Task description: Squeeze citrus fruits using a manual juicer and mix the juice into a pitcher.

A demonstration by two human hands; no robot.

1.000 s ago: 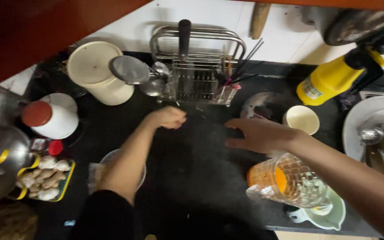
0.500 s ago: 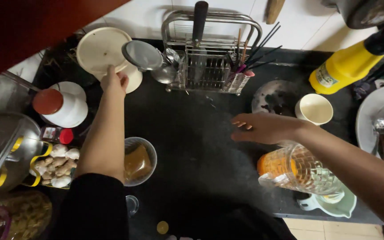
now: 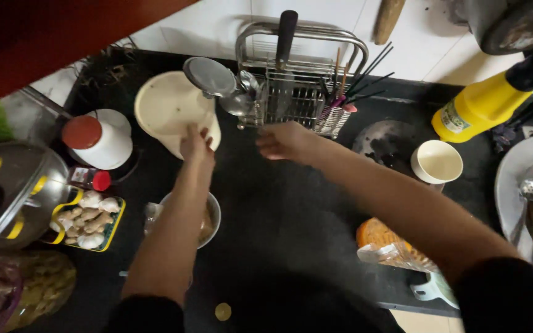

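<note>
Left hand point(image 3: 197, 145): fingers spread on cream lid point(image 3: 171, 111), upper left of centre. Right hand point(image 3: 286, 140): fingers curled, empty, just below rack point(image 3: 300, 92); farther from lid.

A yellow bottle point(image 3: 481, 106) stands at the far right of my dark worktop point(image 3: 291, 216), near a cream cup point(image 3: 437, 161). A tray of ginger point(image 3: 87, 219) sits on the left, beside a steel pot lid point(image 3: 4, 191).

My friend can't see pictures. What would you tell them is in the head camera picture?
Seen from above, a person's left hand touches a cream round container on a black kitchen counter, while the right hand reaches toward a metal utensil rack. A steel bowl, a tray of ginger and a yellow bottle sit around them.
</note>
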